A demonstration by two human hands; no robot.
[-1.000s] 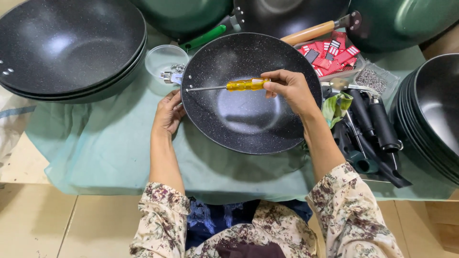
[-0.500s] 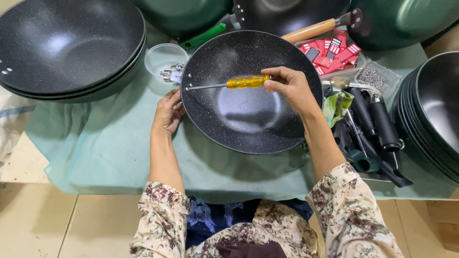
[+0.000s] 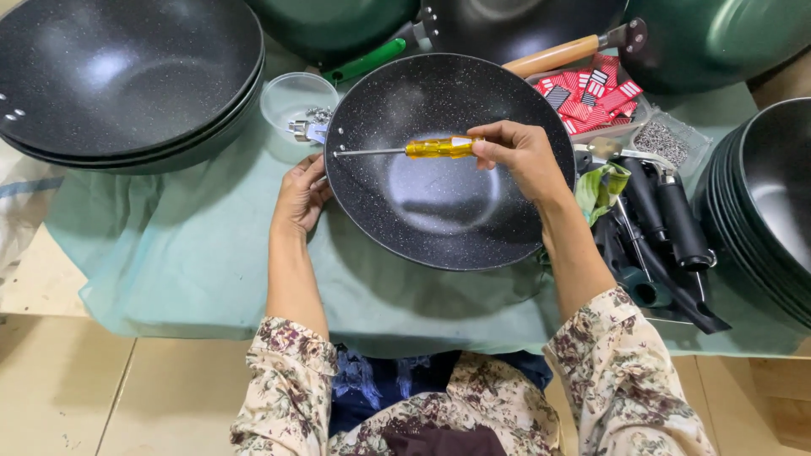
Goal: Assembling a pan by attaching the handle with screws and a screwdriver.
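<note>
A black speckled wok [image 3: 439,194] is set on the green cloth [image 3: 186,253] covering the desk. Its left rim is held by the left hand [image 3: 300,196], fingers curled against the outside. Above the wok's bowl, a yellow-handled screwdriver [image 3: 414,149] is pinched in the right hand [image 3: 517,156], its tip touching the inner left wall. Just beyond the wok's left rim a clear plastic cup [image 3: 297,100] is seen.
</note>
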